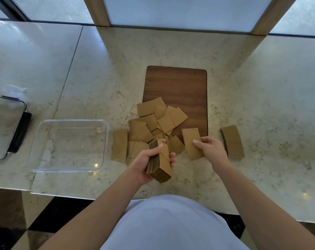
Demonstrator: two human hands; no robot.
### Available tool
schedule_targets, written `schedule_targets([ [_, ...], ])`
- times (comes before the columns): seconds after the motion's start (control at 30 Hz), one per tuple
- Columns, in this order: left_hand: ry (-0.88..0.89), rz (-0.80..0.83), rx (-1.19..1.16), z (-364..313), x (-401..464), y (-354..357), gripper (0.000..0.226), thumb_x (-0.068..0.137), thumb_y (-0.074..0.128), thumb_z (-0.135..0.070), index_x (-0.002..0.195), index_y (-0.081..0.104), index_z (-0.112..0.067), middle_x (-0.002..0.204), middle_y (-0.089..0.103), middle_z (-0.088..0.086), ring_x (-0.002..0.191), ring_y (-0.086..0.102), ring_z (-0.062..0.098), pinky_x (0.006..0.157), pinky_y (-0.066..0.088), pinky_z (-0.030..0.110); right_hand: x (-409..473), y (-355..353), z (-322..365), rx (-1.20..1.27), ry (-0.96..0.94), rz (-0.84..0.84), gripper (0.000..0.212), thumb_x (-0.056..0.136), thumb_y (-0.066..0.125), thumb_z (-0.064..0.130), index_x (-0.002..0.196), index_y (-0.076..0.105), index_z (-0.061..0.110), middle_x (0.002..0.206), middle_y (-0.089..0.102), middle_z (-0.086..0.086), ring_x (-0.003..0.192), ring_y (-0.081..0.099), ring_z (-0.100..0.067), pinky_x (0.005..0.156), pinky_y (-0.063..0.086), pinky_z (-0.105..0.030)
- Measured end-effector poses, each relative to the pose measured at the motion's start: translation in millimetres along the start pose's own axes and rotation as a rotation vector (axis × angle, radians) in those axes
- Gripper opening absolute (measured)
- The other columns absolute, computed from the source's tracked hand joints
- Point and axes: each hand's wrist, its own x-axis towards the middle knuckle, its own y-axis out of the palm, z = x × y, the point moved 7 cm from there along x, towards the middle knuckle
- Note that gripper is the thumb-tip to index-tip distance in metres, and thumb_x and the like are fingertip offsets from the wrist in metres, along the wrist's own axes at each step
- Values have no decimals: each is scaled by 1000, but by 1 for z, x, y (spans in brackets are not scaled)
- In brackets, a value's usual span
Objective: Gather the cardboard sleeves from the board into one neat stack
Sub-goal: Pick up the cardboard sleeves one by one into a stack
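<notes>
A dark wooden board [178, 85] lies on the marble counter. Several brown cardboard sleeves [158, 116] are scattered loosely over its near left corner and onto the counter. My left hand [144, 163] grips a thick stack of sleeves [160, 165], held tilted above the counter's near edge. My right hand [210, 148] pinches a single flat sleeve [192, 141] by its right edge, just off the board's near end. One sleeve [119, 144] lies alone left of the pile. A small stack of sleeves [232, 141] rests on the counter to the right.
An empty clear plastic container [45, 134] stands left of the pile. Farther left sits a lidded container [1, 123] with black clips, with crumpled white paper [16, 89] behind it. Window frames rise behind the counter [261, 87], whose near edge is close to my body.
</notes>
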Motion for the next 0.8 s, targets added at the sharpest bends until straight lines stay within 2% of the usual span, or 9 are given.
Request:
schedule_targets([
  [0.1,-32,-23,-22,3,0,1,49,89,71,-18,137,60,-25,111,61,27,91,65,42,82,56,54,-13,12,6,56,62,180,10,95,69,30,101,76,25,104,72,-3,91,63,-17,77,47,-31],
  [0.23,-110,-11,-60,8,-2,5,53,96,65,-28,148,52,-19,111,61,25,88,64,39,77,57,50,-32,28,24,-18,11,439,11,93,70,37,94,80,36,95,76,4,90,66,-17,79,49,-30],
  [0.33,-137,-12,11,10,-5,4,52,93,65,-37,139,57,-12,120,65,24,94,67,39,77,59,49,-52,45,43,-267,-49,811,20,86,76,41,106,79,37,104,77,11,97,73,-12,84,55,-27],
  [0.4,-195,36,92,18,-7,7,55,94,64,-42,138,61,-10,131,64,23,105,67,40,87,58,53,-58,54,52,-526,-98,913,22,82,82,40,103,80,36,103,76,14,95,74,-11,83,56,-27],
  [0.47,-295,151,123,34,-11,17,60,94,68,-47,137,63,-6,127,66,25,109,66,45,94,54,61,-55,65,68,-748,-260,842,24,74,88,40,95,75,35,98,71,13,90,70,-13,75,53,-26],
  [0.53,-319,225,120,42,-15,26,66,86,80,-44,133,64,0,123,65,27,111,65,49,96,53,63,-52,76,83,-792,-393,716,41,65,93,41,93,64,32,96,65,10,85,62,-11,69,48,-26],
  [0.6,-240,249,96,36,-15,28,66,82,85,-36,130,63,3,122,64,28,104,68,43,89,59,53,-50,84,89,-722,-440,668,55,59,95,43,99,59,30,100,62,10,87,57,-8,71,47,-26],
  [0.7,-87,267,2,14,-15,27,58,84,84,-27,129,60,-2,110,61,23,84,67,30,76,60,44,-43,86,80,-461,-342,694,60,66,89,52,114,62,29,114,63,10,103,60,-6,86,52,-27],
  [0.8,40,273,-90,-6,-20,17,51,86,82,-25,132,60,-25,107,56,18,81,60,24,80,56,41,-17,71,68,-277,-255,373,45,82,75,55,114,65,25,112,67,6,108,63,-13,86,51,-28],
])
